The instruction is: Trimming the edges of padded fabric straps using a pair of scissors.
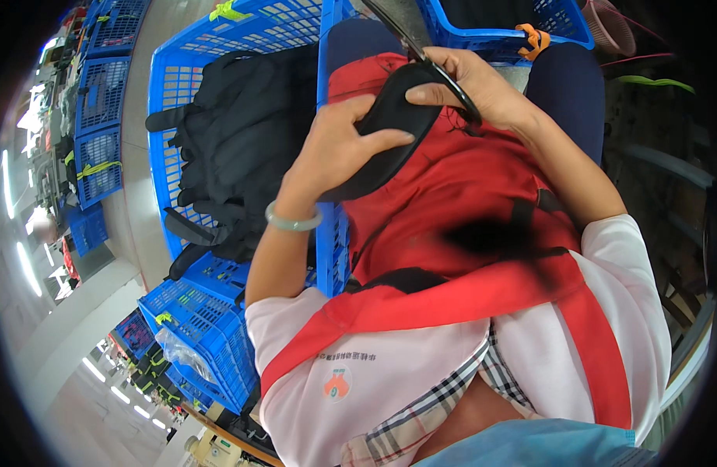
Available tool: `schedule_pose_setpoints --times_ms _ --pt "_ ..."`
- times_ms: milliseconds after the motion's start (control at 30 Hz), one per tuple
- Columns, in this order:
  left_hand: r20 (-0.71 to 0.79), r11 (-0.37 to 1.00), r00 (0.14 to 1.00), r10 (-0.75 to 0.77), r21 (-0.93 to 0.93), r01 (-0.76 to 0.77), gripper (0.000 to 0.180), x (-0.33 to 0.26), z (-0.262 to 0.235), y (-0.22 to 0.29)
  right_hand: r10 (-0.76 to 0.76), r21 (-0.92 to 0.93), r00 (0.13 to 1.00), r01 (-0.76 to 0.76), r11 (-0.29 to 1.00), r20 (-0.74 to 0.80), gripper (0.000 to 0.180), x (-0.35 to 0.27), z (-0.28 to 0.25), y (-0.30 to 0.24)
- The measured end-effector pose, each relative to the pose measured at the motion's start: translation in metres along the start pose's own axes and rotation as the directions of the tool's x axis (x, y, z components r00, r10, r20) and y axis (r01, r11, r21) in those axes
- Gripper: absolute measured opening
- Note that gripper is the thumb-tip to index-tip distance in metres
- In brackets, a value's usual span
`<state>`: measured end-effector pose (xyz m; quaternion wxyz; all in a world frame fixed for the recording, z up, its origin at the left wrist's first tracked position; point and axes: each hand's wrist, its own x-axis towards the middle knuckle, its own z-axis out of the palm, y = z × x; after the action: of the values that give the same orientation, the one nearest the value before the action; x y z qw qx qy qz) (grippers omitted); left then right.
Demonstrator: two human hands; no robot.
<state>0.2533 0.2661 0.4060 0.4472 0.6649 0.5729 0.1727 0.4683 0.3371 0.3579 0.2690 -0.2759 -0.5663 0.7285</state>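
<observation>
Your left hand [339, 148] pinches the black padded piece [403, 109] above your red apron [459, 183], right of the blue crate [161, 156]. Right hand [479, 87] grips its far end plus black-handled scissors [469, 105]. Risk: 1 hand holding 2 things could slip, nicking fabric or fingers.

Lamps [29, 269]: white, glaring, far left
Hands [331, 148]: evenly lit, fairly sharp
Apron [444, 187]: bright, soft shadows in its folds, a blurred dark patch [487, 236] across it
Cloth [257, 117]: dark, little detail
Right side: deep shadow
Picture rim: black, straight edges bending
</observation>
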Motion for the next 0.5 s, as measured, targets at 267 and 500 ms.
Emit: schedule_pose_setpoints --times_ms 267,500 --pt "-0.112 0.872 0.989 0.096 -0.47 -0.138 0.025 0.003 0.009 -0.007 -0.033 0.114 0.989 0.049 0.992 -0.145 0.034 -0.01 -0.001 -0.015" --pt "-0.149 0.836 0.985 0.083 -0.528 -0.151 0.023 0.012 0.005 0.002 0.046 0.207 0.998 -0.038 0.978 -0.031 0.035 -0.013 0.009 -0.02"
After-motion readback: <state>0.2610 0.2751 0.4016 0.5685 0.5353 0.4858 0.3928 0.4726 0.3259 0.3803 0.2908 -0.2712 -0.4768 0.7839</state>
